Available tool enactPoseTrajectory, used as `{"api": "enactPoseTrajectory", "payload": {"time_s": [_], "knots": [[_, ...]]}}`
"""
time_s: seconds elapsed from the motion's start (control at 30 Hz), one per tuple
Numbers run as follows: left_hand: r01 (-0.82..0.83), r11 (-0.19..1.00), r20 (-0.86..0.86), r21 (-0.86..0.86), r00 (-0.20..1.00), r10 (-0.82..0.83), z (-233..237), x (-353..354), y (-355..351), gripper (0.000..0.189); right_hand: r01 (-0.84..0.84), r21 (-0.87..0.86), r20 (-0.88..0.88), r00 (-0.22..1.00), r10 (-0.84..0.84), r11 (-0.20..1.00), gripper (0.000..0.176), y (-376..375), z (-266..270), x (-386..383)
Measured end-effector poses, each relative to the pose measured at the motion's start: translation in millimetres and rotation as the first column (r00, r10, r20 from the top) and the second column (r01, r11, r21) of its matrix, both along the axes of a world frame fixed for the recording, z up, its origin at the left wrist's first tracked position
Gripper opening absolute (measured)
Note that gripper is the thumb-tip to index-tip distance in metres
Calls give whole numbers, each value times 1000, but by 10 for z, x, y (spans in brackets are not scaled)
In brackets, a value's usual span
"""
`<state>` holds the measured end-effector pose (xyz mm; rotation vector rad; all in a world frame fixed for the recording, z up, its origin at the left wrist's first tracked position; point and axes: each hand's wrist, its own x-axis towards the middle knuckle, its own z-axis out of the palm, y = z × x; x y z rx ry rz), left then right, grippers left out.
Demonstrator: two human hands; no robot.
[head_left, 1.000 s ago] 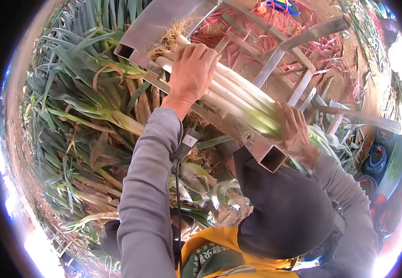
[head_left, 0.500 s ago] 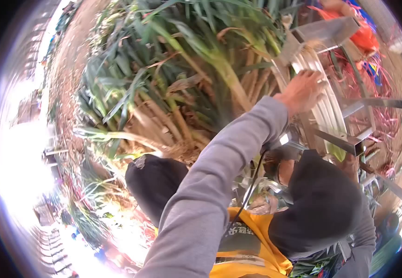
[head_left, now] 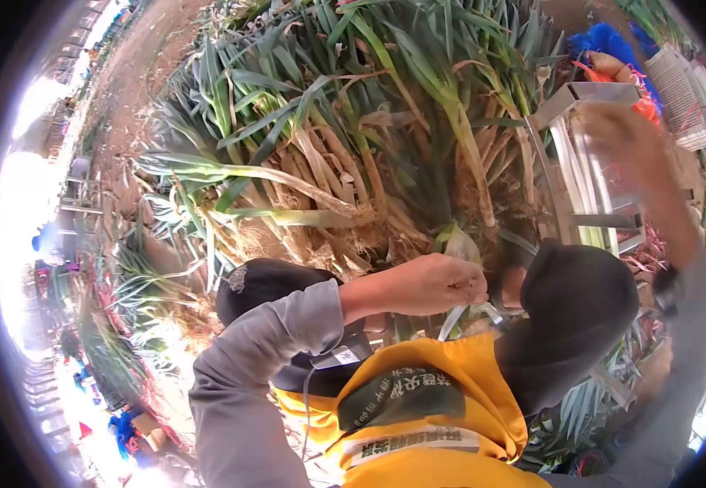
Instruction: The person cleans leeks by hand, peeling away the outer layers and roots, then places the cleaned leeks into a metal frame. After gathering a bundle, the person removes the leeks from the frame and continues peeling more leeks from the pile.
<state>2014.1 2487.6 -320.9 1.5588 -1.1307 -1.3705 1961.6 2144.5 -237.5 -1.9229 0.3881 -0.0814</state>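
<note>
1. Bare L hand: fingers curled closed in a fist over the lap, btwn the knees. Can't tell if anything's pinched inside; a pale, narrow strip shows just below it.
2. Bare R hand: motion-blurred, up by the top end of the frame. Can't tell from here if its fingers are open or closed, or touching.
3. Long, white-stalked leeks lie side by side in the silver, square-tube metal frame, near the R hand & well apart from the L.
4. Grey, long fabric sleeves on both arms; yellow cloth apron w/ dark printed panel btwn them.
5. Ahead, a big heap of green-leaved, rooty leeks on the ground, L of the frame.
6. Far R: bright blue netting & a white slatted crate, beyond the frame.
</note>
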Motion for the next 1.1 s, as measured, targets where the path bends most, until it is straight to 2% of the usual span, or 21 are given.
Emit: {"api": "enactPoseTrajectory", "payload": {"time_s": [0.03,0.07,0.1,0.17,0.2,0.27,0.3,0.33,0.4,0.53,0.57,0.6,0.67,0.73,0.83,0.9,0.93,1.0,1.03,1.07,1.1], "knots": [[-18,1000,-51,-3,999,18,-59,-29,72,25,-150,-150,48,986,159,977,32,565,-9,239],[-18,1000,-60,-25,998,17,-109,-43,147,25,-337,-180,-79,942,328,924,38,726,-248,517],[9,998,164,-61,986,1,-158,-70,245,26,-445,-384,-172,895,411,809,43,968,-508,779],[106,993,545,-50,836,-62,-302,-81,476,26,-585,-335,-317,808,496,739,42,1443,-1036,1212],[94,994,547,-61,836,-46,-356,-50,604,26,-572,-327,-283,819,500,752,41,1630,-1506,1410],[207,975,868,78,467,-169,-459,-34,860,21,-504,-394,-223,863,452,768,40,2080,-2003,1655],[206,969,875,134,435,-213,-387,-7,955,21,-384,-413,-181,923,338,826,40,2274,-2387,1735],[199,971,870,130,446,-208,-381,4,1031,21,-282,-410,-196,956,218,868,37,2478,-2515,1741],[178,980,852,90,496,-169,-398,53,1139,24,-240,-398,-285,950,130,885,35,2656,-3251,1721],[109,992,831,57,546,-108,-416,109,1334,33,-173,-409,-236,969,79,896,32,2695,-3266,1521],[103,991,811,86,570,-130,-385,140,1366,40,-55,-145,-223,975,21,988,31,2665,-2872,1481],[101,992,813,75,570,-120,-358,169,1375,40,69,128,-221,975,-40,989,30,2606,-2619,1460],[94,994,839,55,535,-96,-285,230,1350,45,154,410,-139,985,-105,899,28,2336,-2505,1434],[129,990,835,55,538,-116,-237,290,1278,44,203,560,-159,978,-136,803,29,2173,-2164,1416],[99,995,811,-3,583,-55,-329,350,1120,39,149,567,-155,985,-73,810,33,2009,-1888,1242],[83,997,827,6,560,-51,-283,356,1043,39,-38,414,-152,982,111,909,36,1950,-1900,1109],[52,998,832,23,552,-48,-252,310,1064,39,-54,420,-140,982,123,906,36,1931,-1892,1038],[64,998,866,-7,500,-26,-83,89,1105,39,-2,269,-199,978,58,963,36,1929,-1969,857],[136,991,768,-3,635,-85,57,-15,1122,38,-76,81,-283,954,96,994,36,1900,-2040,800],[204,979,655,-20,742,-142,216,-57,1106,37,-91,92,-274,955,113,992,36,1911,-2206,756],[213,975,558,-56,817,-147,302,-89,1094,35,-76,-363,-76,996,52,929,37,1943,-2411,717]]}}
